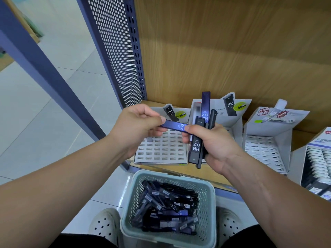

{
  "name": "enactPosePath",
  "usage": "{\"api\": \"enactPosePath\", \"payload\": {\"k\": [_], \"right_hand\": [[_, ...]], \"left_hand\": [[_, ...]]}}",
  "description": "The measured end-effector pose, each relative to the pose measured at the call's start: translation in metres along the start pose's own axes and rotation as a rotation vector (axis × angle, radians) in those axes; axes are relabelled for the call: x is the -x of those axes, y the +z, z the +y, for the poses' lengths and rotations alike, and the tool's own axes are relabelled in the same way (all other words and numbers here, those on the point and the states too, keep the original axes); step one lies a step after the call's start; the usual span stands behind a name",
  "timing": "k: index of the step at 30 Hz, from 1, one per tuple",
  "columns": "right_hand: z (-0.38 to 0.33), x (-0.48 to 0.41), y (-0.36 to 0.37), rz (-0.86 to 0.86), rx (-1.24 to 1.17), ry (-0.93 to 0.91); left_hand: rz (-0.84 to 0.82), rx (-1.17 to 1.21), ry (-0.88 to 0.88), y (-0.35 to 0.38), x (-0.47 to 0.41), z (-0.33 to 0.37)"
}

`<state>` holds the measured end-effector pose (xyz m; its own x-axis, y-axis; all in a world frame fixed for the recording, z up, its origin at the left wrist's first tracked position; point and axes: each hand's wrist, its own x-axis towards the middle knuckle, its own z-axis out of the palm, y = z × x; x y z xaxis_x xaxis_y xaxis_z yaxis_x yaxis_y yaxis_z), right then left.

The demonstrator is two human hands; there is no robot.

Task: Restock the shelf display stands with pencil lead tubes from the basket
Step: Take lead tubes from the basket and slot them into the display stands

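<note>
Both forearms (71, 172) are bare from the left hand (136, 127) and the right hand (215, 144) back as far as one can see, and the thumbnails are trimmed short. On the feet are white foam clogs (105, 224), their rounded toes dotted with vent holes. Dark fabric (80, 241), shorts or trousers, covers the legs.

The pale green basket (210, 197) sits on the tiled floor (53, 122), with a left shoe (105, 224) and a right shoe (230, 223) beside it. Just behind the basket is a wooden shelf (302, 138). Four white card stands sit on it in a row. The first stand (161, 149) is right behind the basket and has rows of little holes. The second stand (234, 120) is next, a bit more to the right. The third stand (265, 151) and fourth stand (317, 167) are farther right of the basket
</note>
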<state>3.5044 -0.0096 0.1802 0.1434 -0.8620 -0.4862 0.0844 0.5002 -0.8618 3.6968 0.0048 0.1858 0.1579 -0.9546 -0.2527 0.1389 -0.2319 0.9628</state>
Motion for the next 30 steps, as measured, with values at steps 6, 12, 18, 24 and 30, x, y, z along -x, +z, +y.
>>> {"api": "enactPosePath", "payload": {"k": [6,12,18,24,30], "right_hand": [[0.002,-0.002,0.004,0.034,0.064,-0.055],[0.005,0.005,0.016,-0.097,0.148,-0.074],[0.005,0.006,0.023,-0.125,0.113,-0.044],[0.004,0.003,0.022,-0.083,0.136,-0.029],[0.006,0.001,0.015,-0.035,0.150,-0.006]], "left_hand": [[-0.355,-0.299,-0.052,-0.008,0.010,-0.006],[-0.510,-0.397,-0.044,-0.009,0.019,-0.014],[-0.515,-0.317,-0.034,-0.017,0.015,-0.015],[-0.302,-0.317,0.062,-0.025,0.010,-0.015],[0.100,-0.659,0.154,-0.070,-0.020,-0.019]]}}
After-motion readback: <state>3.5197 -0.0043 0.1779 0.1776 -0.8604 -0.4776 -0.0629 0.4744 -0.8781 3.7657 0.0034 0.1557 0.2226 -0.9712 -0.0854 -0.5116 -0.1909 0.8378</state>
